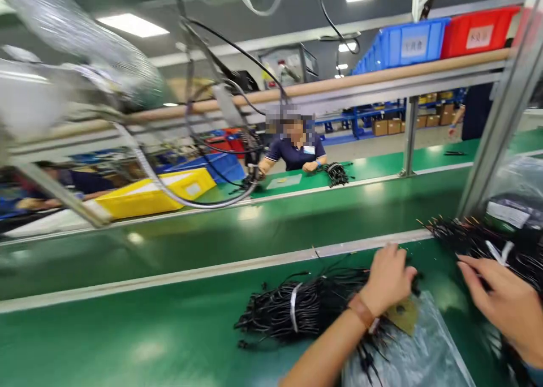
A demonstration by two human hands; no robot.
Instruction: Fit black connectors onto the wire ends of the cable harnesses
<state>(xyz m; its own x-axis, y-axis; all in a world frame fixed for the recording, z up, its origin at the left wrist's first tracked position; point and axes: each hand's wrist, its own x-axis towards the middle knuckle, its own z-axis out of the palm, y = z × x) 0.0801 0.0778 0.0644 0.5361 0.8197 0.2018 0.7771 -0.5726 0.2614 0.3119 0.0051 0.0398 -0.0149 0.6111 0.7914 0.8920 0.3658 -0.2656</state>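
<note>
A bundle of black cables [288,310], bound with a white band, lies on the green work surface in front of me. My left hand [388,282], with a brown strap at its wrist, is over the right end of this bundle. Its fingers curl downward, and what they hold is hidden. Farther right, my right hand [503,302] is beside a second heap of black cables [521,251] with a white tie. Thumb and forefinger come close together in a pinch; anything between them is too small to make out. Under my left forearm lies a clear plastic bag [424,347].
A metal post [500,104] rises at the right, near a plastic bag with a label [509,213]. Beyond the conveyor [212,240], a co-worker [297,149] sits by another cable bundle [337,173]. A flexible metal hose [190,203] hangs at left; a yellow bin [156,194] stands behind it.
</note>
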